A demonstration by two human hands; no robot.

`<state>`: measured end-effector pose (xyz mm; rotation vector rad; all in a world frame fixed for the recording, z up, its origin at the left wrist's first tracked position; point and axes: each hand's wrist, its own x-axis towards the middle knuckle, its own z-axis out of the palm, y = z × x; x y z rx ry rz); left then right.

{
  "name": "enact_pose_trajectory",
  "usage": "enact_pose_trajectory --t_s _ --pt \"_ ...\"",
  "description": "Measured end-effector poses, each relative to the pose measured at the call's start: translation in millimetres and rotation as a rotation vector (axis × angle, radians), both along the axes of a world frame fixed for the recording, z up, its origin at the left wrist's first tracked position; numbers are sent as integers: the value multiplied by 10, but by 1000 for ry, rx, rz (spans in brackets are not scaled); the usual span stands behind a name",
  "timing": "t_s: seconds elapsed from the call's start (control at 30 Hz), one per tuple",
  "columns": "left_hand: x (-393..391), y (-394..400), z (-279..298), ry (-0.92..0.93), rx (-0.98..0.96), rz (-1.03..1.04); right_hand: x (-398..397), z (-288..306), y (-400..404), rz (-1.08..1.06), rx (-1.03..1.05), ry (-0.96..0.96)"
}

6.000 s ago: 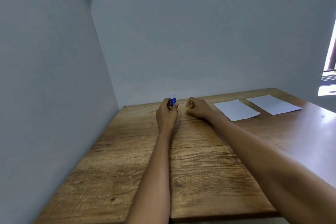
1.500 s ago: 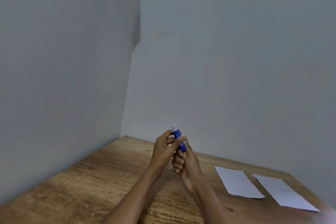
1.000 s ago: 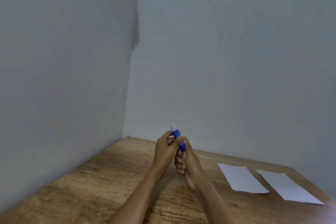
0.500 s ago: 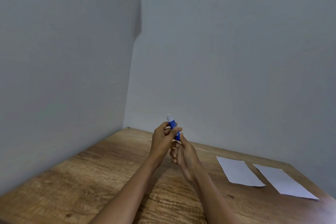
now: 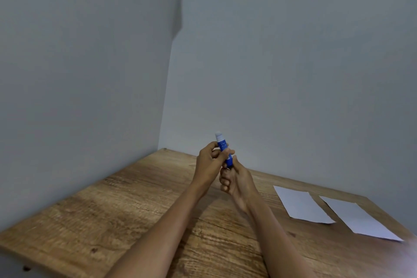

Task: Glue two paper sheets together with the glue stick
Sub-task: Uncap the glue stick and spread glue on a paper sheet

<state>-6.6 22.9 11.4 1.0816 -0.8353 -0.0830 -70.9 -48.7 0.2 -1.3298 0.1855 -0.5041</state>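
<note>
Glue stick (image 5: pixel 223 148): lifted off the table (image 5: pixel 117 214) since six seconds ago, held upright in mid-air
Left hand (image 5: pixel 208 163): pinches the upper barrel
Right hand (image 5: pixel 234 179): wraps the base
Sheets (image 5: pixel 302 204): untouched, apart, right
Meaning: uncapping or twisting likely next

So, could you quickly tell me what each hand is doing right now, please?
Left hand: closed on the upper part of the glue stick.
Right hand: closed on its lower end.

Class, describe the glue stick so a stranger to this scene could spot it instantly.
Start at the wooden table in the wall corner. Above it, the left hand and right hand together hold the glue stick: a small blue tube, white-tipped, unlike the flat white paper sheets.
</note>
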Motion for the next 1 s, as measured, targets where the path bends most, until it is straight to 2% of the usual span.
enact_pose_trajectory --t_s 0.13,0.27,0.53,0.67,0.83,1.0 --pt "-23 -28 -19 -26 20 -20 -5 -18 2 -69 35 20" --pt "-8 -37 -20 20 3 4 53 -32 56 -3 99 -98" --pt "-86 -137 -127 -68 67 126 -6 -45 24 -8 159 -298" --pt "-204 -186 -162 -127 109 199 -55 -26 24 -130 272 -361" --pt "-503 -353 -173 -115 180 221 -328 50 -101 -353 348 -397" --pt "-652 -806 -89 -333 393 197 -914 224 -724 -570 337 -389"
